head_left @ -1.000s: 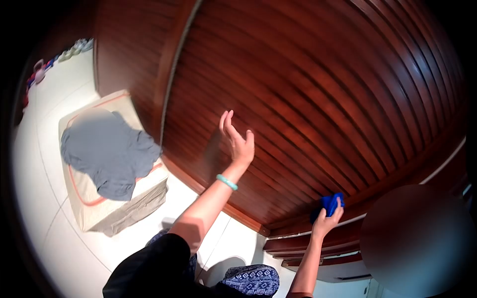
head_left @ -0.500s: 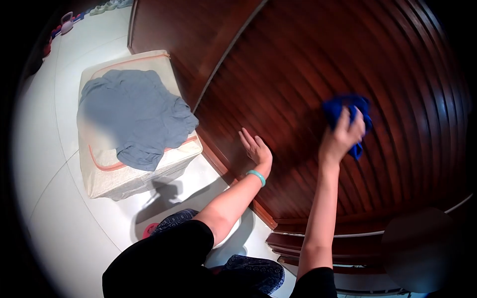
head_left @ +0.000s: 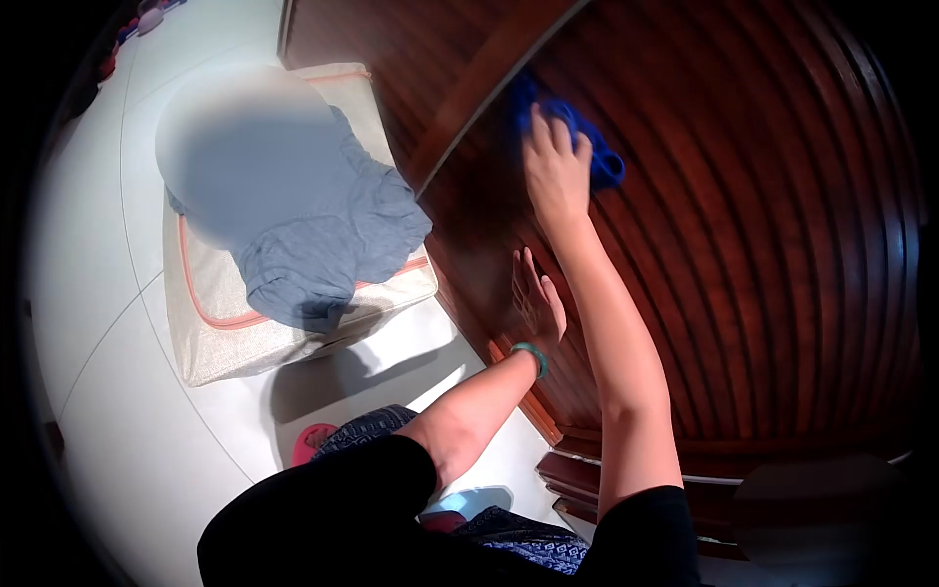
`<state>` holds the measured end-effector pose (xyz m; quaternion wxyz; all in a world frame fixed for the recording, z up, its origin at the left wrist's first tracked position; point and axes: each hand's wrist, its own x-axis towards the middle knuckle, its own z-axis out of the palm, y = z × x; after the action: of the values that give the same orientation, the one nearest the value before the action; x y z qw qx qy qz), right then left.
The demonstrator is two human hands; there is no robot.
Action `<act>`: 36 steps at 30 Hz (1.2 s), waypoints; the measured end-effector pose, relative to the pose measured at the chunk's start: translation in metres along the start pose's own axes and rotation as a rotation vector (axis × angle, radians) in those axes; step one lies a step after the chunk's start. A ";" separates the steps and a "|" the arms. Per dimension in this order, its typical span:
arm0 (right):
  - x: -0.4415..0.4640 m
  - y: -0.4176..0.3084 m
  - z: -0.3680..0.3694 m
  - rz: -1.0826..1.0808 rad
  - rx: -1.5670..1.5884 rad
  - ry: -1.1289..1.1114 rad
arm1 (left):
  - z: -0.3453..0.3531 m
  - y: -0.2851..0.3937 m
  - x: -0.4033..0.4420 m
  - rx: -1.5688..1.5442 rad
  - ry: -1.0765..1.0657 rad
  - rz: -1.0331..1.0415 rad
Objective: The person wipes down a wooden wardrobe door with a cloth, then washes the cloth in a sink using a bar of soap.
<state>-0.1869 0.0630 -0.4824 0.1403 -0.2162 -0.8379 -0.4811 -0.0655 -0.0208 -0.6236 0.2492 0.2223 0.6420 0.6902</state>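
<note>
My right hand (head_left: 558, 166) presses a crumpled blue cloth (head_left: 603, 161) against the dark brown ribbed wooden panel (head_left: 743, 254), close to the thin pale seam on its left. Fingers curl over the cloth, and part of it is blurred. Lower down, my left hand (head_left: 538, 301) is held with fingers stretched out beside the panel's lower left part, nothing in it. Whether its palm touches the wood I cannot tell. A green bangle (head_left: 530, 360) circles the left wrist.
On the white tiled floor (head_left: 98, 293) at left stands a beige fabric storage box (head_left: 230, 357) with orange piping. A grey-blue garment (head_left: 303, 264) lies crumpled on top of it. A pink slipper (head_left: 311, 442) shows by my leg. Wooden ledges (head_left: 577, 479) run along the panel's bottom.
My right hand has swept the blue cloth up and left across the panel to near the seam. My left hand has shifted slightly right and down and turned. The view has shifted a little.
</note>
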 end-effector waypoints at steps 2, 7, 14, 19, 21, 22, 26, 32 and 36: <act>-0.033 0.006 -0.013 0.038 0.064 -0.003 | 0.000 -0.009 0.002 0.040 0.007 0.010; -0.142 0.026 -0.068 0.133 -0.001 -0.162 | 0.001 -0.018 0.007 0.073 0.064 0.077; -0.353 0.078 -0.155 0.321 -0.084 -0.335 | -0.002 -0.038 0.021 0.038 0.080 0.106; -0.461 0.077 -0.220 0.766 -0.116 -0.514 | -0.004 -0.031 0.012 0.135 0.105 -0.008; -0.447 0.071 -0.239 1.000 0.024 -0.497 | -0.005 -0.019 0.000 0.109 0.080 -0.012; -0.441 0.069 -0.244 1.167 0.223 -0.365 | -0.006 -0.012 -0.009 0.108 0.025 0.087; -0.405 0.058 -0.242 1.971 1.298 0.248 | -0.015 0.026 -0.042 -0.052 -0.402 0.384; -0.344 0.029 -0.214 1.856 2.254 0.428 | -0.078 0.083 -0.060 -0.284 -0.999 0.052; -0.287 0.023 -0.206 1.633 2.669 0.291 | -0.133 0.113 -0.015 -0.038 -1.083 0.267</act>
<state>0.0783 -0.1705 -0.4901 -0.5112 0.2716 0.2829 -0.7648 -0.1434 -0.1391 -0.5207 0.4578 0.6199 0.3762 0.5143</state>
